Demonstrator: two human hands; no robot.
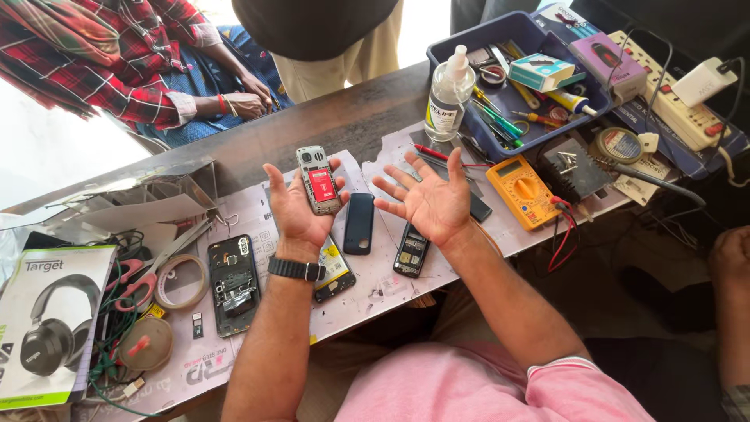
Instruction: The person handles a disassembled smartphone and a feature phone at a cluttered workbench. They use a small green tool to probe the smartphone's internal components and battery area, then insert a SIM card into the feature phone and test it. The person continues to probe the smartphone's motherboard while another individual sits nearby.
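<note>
A cluttered dark tabletop (344,117) fills the frame. At centre, the left hand (297,207) grasps a small opened phone (319,180) in its fingers, back showing a red battery. The right hand (428,202), just right, is spread wide, palm up, above another phone (410,250).

4 phones (321,180) – 1 multimeter (522,190) – 1 bottle (449,98)

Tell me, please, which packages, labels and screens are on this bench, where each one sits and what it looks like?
Headphone box: far left edge, flat, white with green trim, pictured black headphones.
Small carton: in the blue tray, teal and white.
Purple box: right of the tray, rectangular.
Clear bottle: beside the tray, white label.
Phone: in left hand, back off, red-labelled battery.
Multimeter: right of the open right hand, orange, grey screen.
</note>
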